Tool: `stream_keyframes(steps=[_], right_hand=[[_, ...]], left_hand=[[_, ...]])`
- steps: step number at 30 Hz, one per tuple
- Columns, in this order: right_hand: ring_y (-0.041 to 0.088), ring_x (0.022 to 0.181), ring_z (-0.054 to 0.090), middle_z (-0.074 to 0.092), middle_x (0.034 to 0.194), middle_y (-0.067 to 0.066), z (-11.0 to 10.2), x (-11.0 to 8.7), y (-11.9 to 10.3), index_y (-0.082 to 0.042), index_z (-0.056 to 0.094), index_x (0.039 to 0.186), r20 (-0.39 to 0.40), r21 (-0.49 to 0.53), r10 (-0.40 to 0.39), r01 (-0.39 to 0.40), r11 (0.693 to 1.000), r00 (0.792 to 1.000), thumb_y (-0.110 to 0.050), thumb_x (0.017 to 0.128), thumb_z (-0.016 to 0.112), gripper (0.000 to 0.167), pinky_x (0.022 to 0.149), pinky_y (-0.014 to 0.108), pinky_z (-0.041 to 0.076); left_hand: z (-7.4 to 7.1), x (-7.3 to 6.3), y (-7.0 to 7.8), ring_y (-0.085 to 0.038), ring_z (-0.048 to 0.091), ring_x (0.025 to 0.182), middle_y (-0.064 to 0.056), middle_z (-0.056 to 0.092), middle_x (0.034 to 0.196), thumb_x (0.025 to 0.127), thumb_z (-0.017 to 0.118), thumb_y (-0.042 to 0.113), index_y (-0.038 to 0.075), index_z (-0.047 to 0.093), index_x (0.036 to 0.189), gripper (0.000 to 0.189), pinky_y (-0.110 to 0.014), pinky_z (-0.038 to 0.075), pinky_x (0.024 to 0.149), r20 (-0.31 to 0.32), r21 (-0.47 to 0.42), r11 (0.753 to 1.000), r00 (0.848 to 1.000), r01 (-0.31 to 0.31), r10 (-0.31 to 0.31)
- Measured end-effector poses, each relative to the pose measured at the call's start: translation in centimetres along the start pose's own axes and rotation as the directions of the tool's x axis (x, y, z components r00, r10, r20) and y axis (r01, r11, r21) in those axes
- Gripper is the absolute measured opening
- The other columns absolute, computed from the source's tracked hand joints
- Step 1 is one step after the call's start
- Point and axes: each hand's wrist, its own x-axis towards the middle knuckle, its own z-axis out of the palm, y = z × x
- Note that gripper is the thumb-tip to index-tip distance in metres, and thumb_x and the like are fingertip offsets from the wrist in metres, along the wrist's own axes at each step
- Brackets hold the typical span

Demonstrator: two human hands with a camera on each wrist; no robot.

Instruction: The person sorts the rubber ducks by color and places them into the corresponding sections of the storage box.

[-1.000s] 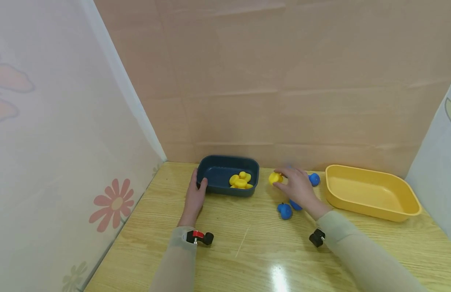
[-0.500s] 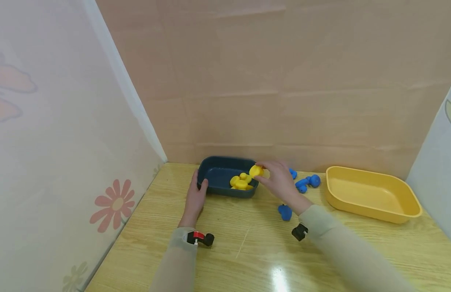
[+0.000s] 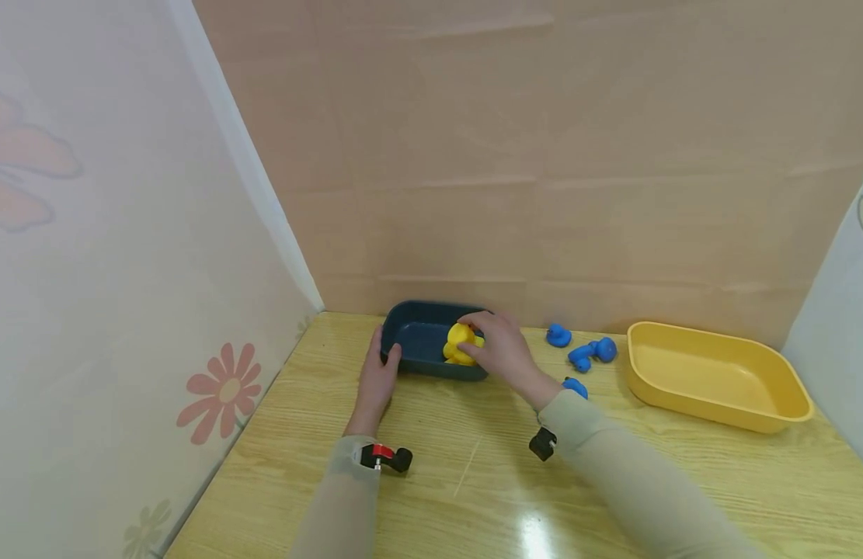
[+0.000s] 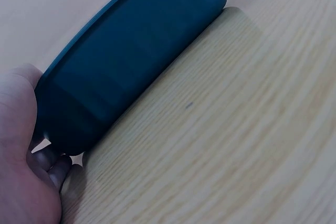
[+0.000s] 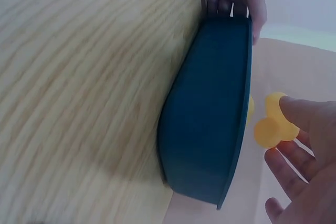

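My left hand (image 3: 378,378) grips the left end of a dark blue plastic bin (image 3: 431,369), thumb at the rim and fingers along the outer wall. In the left wrist view some fingers (image 4: 58,169) curl at the bin's lower corner. My right hand (image 3: 506,353) pinches a yellow toy duck (image 5: 281,121) between thumb and fingertips, just above the bin's right side. In the head view this duck overlaps other yellow toy ducks (image 3: 450,353) in the bin, which are partly hidden by the hand.
Blue toy ducks lie on the wooden table to the right of the bin: one (image 3: 558,335) near the back wall, a cluster (image 3: 593,353), and one (image 3: 575,387) partly behind the right arm. A yellow bin (image 3: 711,369) stands at the right. Papered walls close the back and sides.
My right hand has carried the yellow duck leftward from the table to over the dark blue bin. Blue ducks it covered now show. The left hand still holds the bin.
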Motion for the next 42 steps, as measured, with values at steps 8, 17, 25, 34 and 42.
stream_keyframes(steps=[8,17,25,34,42], right_hand=[[0.033,0.119,0.068,0.076,0.131,0.009,0.9,0.2,-0.6,-0.008,0.074,0.139,0.047,0.013,0.034,-0.034,0.999,0.998,-0.025,0.101,0.085,0.043,0.109,0.055,0.051],[0.035,0.123,0.068,0.074,0.138,0.012,0.4,0.0,-0.7,-0.008,0.071,0.145,0.057,0.047,0.064,-0.067,0.997,0.996,-0.023,0.103,0.083,0.046,0.104,0.056,0.056],[0.035,0.124,0.068,0.073,0.139,0.009,-0.6,-0.9,-0.3,-0.009,0.071,0.145,0.03,0.074,0.092,-0.094,0.993,0.995,-0.022,0.103,0.083,0.045,0.102,0.055,0.057],[0.036,0.121,0.068,0.073,0.137,0.012,-1.7,-2.8,0.7,-0.006,0.072,0.143,-0.019,0.057,0.09,-0.089,0.994,0.996,-0.02,0.101,0.084,0.046,0.105,0.058,0.055],[0.038,0.124,0.069,0.073,0.139,0.012,-3.1,-4.5,1.8,-0.009,0.071,0.145,-0.041,0.041,0.101,-0.099,0.994,0.994,-0.023,0.102,0.084,0.047,0.105,0.062,0.054]], left_hand=[[0.2,-0.1,0.3,-0.034,0.019,0.168,-0.01,0.022,0.182,0.118,0.052,0.04,0.018,0.02,0.179,0.072,-0.058,0.019,0.133,0.006,-0.005,1.0,1.0,0.013,-0.013],[0.4,-0.1,0.3,-0.043,0.022,0.165,-0.016,0.025,0.181,0.117,0.053,0.038,0.012,0.023,0.177,0.072,-0.063,0.019,0.132,-0.013,-0.014,1.0,1.0,-0.016,0.016],[0.3,-0.1,0.2,-0.041,0.021,0.166,-0.017,0.025,0.18,0.117,0.053,0.037,0.012,0.023,0.177,0.072,-0.062,0.019,0.132,-0.013,-0.02,1.0,1.0,-0.02,0.02],[0.1,-0.2,0.4,-0.035,0.019,0.168,-0.011,0.023,0.182,0.119,0.053,0.035,0.013,0.021,0.178,0.071,-0.058,0.018,0.134,-0.004,-0.015,1.0,1.0,0.008,-0.008],[-0.1,-0.2,0.4,-0.035,0.018,0.168,-0.011,0.022,0.182,0.118,0.052,0.038,0.014,0.02,0.178,0.072,-0.058,0.018,0.134,0.0,-0.022,1.0,1.0,0.013,-0.013]])
